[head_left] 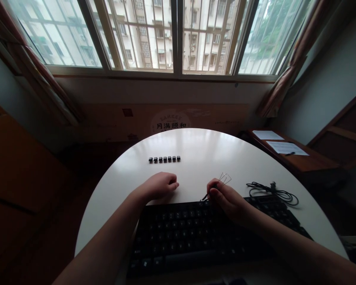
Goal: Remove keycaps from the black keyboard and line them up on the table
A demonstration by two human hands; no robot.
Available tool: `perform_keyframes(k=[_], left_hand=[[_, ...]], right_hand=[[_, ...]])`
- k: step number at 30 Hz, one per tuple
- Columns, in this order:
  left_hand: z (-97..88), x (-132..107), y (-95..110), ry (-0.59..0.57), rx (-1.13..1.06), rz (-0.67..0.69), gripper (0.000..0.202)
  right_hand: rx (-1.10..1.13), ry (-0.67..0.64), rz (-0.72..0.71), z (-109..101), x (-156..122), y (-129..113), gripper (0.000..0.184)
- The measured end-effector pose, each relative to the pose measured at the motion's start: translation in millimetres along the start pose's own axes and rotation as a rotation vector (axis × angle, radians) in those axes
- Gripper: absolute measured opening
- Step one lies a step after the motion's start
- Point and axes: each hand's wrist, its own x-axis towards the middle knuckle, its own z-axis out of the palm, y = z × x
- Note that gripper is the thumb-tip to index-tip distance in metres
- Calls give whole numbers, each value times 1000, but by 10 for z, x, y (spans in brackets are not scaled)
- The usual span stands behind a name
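Seven keycaps (164,159) lined up on desk (201,150), beyond keyboard (190,233). Right hand (227,202) pinches wire puller (222,180) at top key row. Left hand (160,185) curled closed, resting on desk. Likely cap-pulling step; next needs wire hooked under cap, straight lift.

My right hand (229,202) hides where the wire keycap puller (223,180) meets the keyboard (192,233). I can't tell whether my curled left hand (158,186) has anything in its grip. The legends on the far keycaps (164,159) are too small to read.
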Motion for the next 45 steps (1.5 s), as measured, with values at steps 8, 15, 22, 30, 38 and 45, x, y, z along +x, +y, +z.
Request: perform_keyframes(k=[8, 15, 22, 30, 38, 45], left_hand=[[-2, 7, -7, 5, 21, 6, 32], [1, -4, 4, 35, 32, 14, 29], [16, -4, -9, 51, 16, 25, 28], [-5, -11, 16, 27, 19, 20, 32], [-5, -8, 10, 32, 11, 22, 31], [0, 5, 2, 32, 38, 25, 29]], right_hand=[[64, 31, 44, 7, 35, 7, 36], [-18, 8, 24, 12, 11, 6, 36], [-37, -28, -4, 12, -33, 10, 36], [2, -13, 44, -7, 9, 2, 38], [27, 18, 46, -5, 25, 20, 40], [32, 22, 42, -2, 26, 27, 38]])
